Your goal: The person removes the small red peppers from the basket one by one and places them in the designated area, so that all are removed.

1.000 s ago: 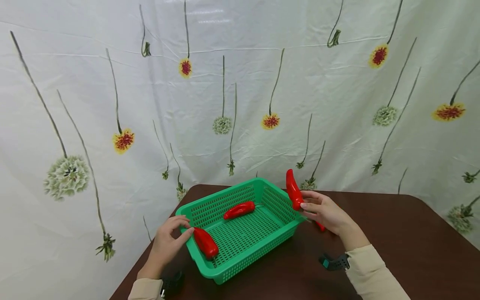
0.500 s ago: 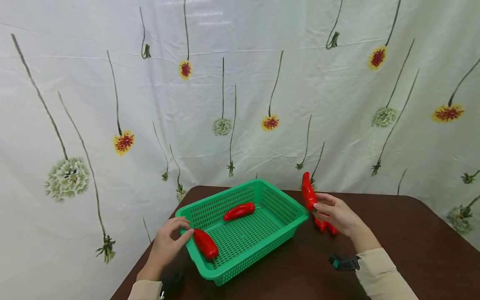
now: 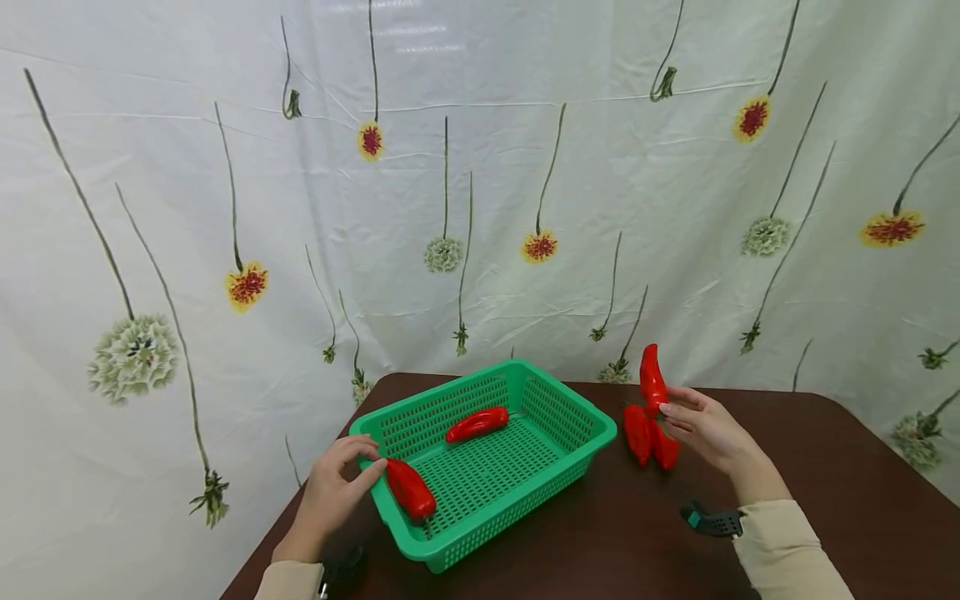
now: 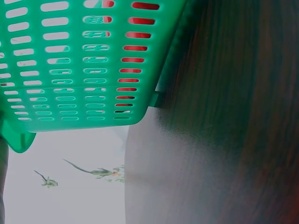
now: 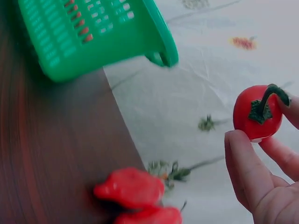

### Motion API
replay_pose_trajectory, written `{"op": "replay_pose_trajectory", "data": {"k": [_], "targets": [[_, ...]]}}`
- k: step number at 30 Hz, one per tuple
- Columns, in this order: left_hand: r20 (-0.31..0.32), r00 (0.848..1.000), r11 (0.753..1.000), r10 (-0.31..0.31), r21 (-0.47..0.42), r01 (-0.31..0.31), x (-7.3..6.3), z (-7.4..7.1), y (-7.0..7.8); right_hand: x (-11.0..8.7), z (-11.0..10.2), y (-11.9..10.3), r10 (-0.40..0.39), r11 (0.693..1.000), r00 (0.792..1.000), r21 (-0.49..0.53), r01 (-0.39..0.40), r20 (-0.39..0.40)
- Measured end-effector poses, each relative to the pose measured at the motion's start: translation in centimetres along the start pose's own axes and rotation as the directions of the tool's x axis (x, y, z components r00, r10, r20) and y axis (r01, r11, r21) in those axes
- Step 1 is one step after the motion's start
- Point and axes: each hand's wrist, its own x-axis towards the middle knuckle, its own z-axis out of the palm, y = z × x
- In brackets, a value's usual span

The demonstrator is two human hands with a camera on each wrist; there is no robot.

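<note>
At the left end of a green plastic basket (image 3: 517, 487), my left hand (image 3: 333, 487) holds the rim between thumb and fingers. A red pepper (image 3: 410, 492) lies in the basket just by that thumb, and another red pepper (image 3: 477, 424) lies farther back inside. My right hand (image 3: 708, 429) pinches a third red pepper (image 3: 652, 379) near its stem end, tip up, above the table. Its green stem (image 5: 262, 108) shows between the fingers in the right wrist view. Below it, two red peppers (image 3: 637, 435) lie side by side on the table, right of the basket.
The dark brown table (image 3: 600, 533) has a rounded far edge. Behind it hangs a white cloth (image 3: 675, 192) with printed flowers. A dark strap (image 3: 716, 522) sits on the right wrist and another strap (image 3: 341, 571) on the left.
My right hand has moved right with its pepper, from over the basket's right corner to above the two table peppers, which now show more fully. The left hand and basket stay put.
</note>
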Motion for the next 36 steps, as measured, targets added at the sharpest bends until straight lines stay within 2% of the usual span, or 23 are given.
{"op": "replay_pose_trajectory", "data": {"k": [11,25,36], "targets": [[-0.003,1.000,1.000,0.027,0.012,-0.027,0.0,0.1,0.2,-0.6,-3.3,2.9,0.083,0.993,0.990,-0.072,-0.091,-0.110],[-0.012,1.000,1.000,0.019,-0.011,-0.019,-0.1,0.0,0.2,-1.0,-5.2,4.3,0.137,0.989,0.981,-0.044,-0.144,-0.141],[-0.018,1.000,1.000,0.018,-0.009,-0.018,-0.1,0.1,0.1,-1.1,-5.9,5.4,0.218,0.962,0.960,-0.125,-0.241,-0.175]]}}
